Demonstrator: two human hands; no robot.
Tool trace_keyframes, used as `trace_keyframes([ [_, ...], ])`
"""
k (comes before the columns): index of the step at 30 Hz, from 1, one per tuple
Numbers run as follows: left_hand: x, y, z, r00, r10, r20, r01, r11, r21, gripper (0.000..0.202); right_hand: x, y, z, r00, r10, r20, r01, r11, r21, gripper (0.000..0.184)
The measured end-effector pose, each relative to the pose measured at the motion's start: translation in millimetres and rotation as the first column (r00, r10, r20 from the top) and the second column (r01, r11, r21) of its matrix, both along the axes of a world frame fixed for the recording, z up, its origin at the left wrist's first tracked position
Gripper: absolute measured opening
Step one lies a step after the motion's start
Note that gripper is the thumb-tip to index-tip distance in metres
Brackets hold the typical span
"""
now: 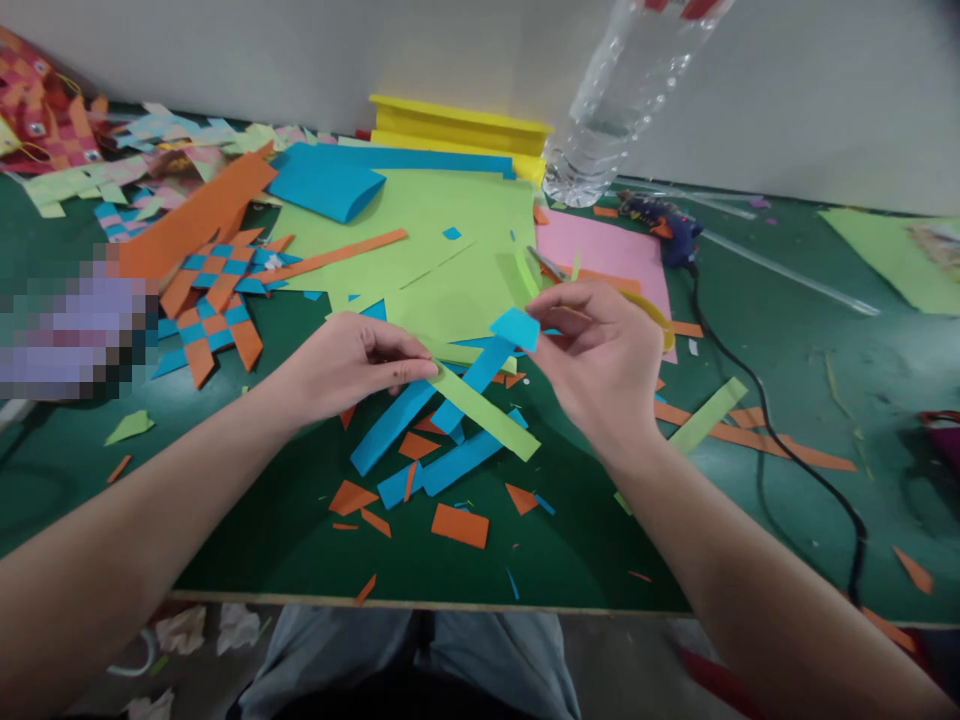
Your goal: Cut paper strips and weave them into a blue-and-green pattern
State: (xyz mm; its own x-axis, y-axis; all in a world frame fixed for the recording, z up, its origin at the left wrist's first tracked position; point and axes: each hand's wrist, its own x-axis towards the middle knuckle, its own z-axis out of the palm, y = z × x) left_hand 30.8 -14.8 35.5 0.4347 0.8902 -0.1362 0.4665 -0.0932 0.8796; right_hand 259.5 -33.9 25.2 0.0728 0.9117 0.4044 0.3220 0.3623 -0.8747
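Head view: both bare hands at work over the near middle of a dark green surface (262, 540). Closed in a pinch, the fingers of the left hand (337, 362), on the upper-left end of a green strip (487, 408); likewise closed, the fingers of the right hand (611, 345), on the upper end of a blue strip (481, 372), there either folded over or overlaid by another piece, impossible to tell which. Green strip slanting down to the right, across the front of the blue strip; any join at the crossing not discernible. Apparently done: cutting of several strips, with loose blue strips (472, 456) below the hands and orange scraps (460, 526) around them; also, to the left, woven pieces (217, 265) in orange-and-blue checks, seemingly well advanced. Apparently left: nearly all the assembly of the two held strips, merely crossed and without any checked pattern; hence, by judgement, an early stage. In reserve behind: a largely whole green sheet (465, 215). Unheld: scissors (661, 318), partly hidden by the right hand, and a glue gun (667, 230) farther right.
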Motion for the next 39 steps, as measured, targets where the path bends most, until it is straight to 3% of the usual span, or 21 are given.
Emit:
trace_keyframes([
  [8, 5, -6, 0.7, 0.998, 0.044, 0.039, -0.04, 0.993, -0.108, 0.023, -5, -5, -6.6, 0.97, 0.236, 0.057, -0.24, 0.968, 0.07, 0.015],
  [13, 4, -5, -1.4, 0.994, 0.068, 0.081, -0.059, 0.993, -0.104, 0.017, -2, -2, -5.8, 0.98, 0.175, 0.095, -0.187, 0.974, 0.129, 0.022],
  [19, 2, -4, -1.8, 0.993, 0.013, 0.117, -0.005, 0.997, -0.072, 0.013, 1, 0, -4.9, 0.984, 0.149, 0.094, -0.162, 0.977, 0.142, 0.023],
  [24, 4, -5, -2.2, 0.991, 0.035, 0.127, -0.028, 0.998, -0.06, 0.013, -3, -4, -5.1, 0.964, 0.257, 0.068, -0.262, 0.962, 0.077, 0.02],
  [28, 5, -5, -1.6, 0.99, 0.062, 0.125, -0.053, 0.996, -0.07, 0.015, -4, -4, -2.6, 0.901, 0.43, 0.058, -0.432, 0.901, 0.032, 0.015],
  [33, 4, -4, -0.5, 0.985, 0.092, 0.148, -0.081, 0.993, -0.081, 0.017, -2, -3, 2.6, 0.849, 0.523, 0.081, -0.52, 0.853, -0.053, 0.02],
  [36, 1, -4, -3.1, 0.976, 0.12, 0.181, -0.111, 0.992, -0.059, 0.017, 1, -1, 4.1, 0.828, 0.555, -0.076, -0.559, 0.808, -0.186, 0.032],
  [39, 0, -3, -6.8, 0.946, 0.212, 0.247, -0.203, 0.977, -0.061, 0.019, 3, 1, 2.9, 0.84, 0.474, -0.265, -0.534, 0.811, -0.241, 0.038],
])
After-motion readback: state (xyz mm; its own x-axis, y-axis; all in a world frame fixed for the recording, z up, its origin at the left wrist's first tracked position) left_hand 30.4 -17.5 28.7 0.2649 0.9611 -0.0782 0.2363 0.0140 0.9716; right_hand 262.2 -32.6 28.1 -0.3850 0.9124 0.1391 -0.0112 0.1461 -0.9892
